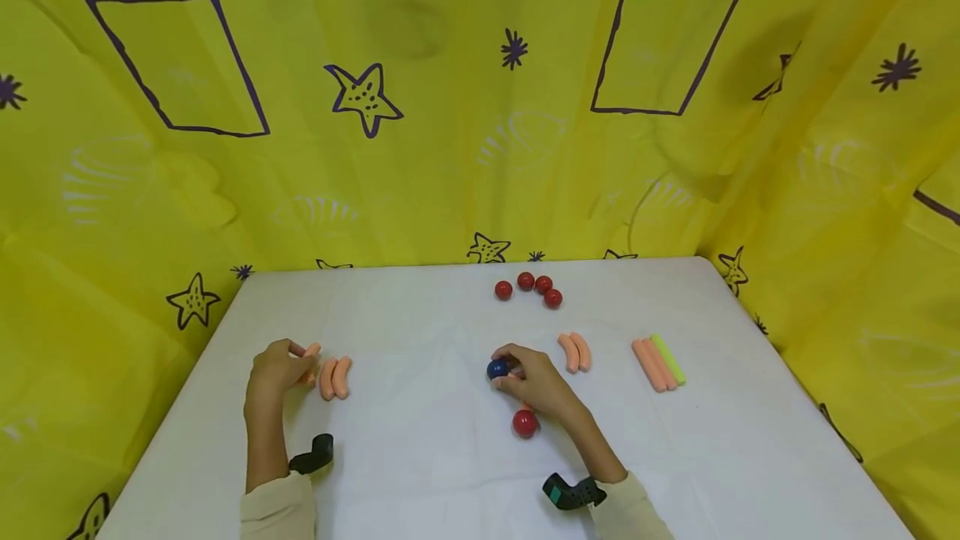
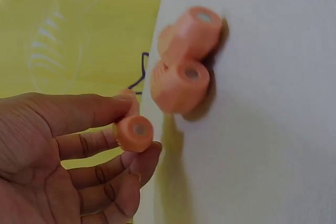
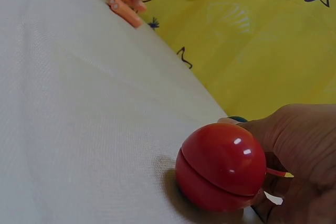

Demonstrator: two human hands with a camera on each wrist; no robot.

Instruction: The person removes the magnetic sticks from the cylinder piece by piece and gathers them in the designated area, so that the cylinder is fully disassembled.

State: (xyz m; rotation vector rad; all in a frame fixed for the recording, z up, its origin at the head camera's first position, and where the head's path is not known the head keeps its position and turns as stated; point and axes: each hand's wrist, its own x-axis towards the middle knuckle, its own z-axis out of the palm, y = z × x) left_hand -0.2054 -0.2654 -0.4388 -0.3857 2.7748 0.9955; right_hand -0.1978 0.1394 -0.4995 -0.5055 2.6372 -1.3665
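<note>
My left hand (image 1: 273, 372) pinches a curved orange stick (image 2: 135, 134) between thumb and fingers; a round silver dot shows on its end. Just right of it, two more curved orange sticks (image 1: 335, 377) lie side by side on the table. My right hand (image 1: 538, 382) holds a dark blue ball (image 1: 497, 369) between thumb and fingers. A glossy red ball (image 3: 220, 166) sits at the near side of that hand. Between the two balls, a bit of an orange stick (image 1: 527, 407) shows beneath the palm, mostly hidden by the hand.
Several red balls (image 1: 526, 281) lie at the back of the white table (image 1: 420, 457). Right of my right hand are two curved orange sticks (image 1: 574, 352), then straight orange sticks (image 1: 652, 365) beside a lime green stick (image 1: 668, 359). A yellow patterned curtain (image 1: 450, 190) stands behind and at both sides.
</note>
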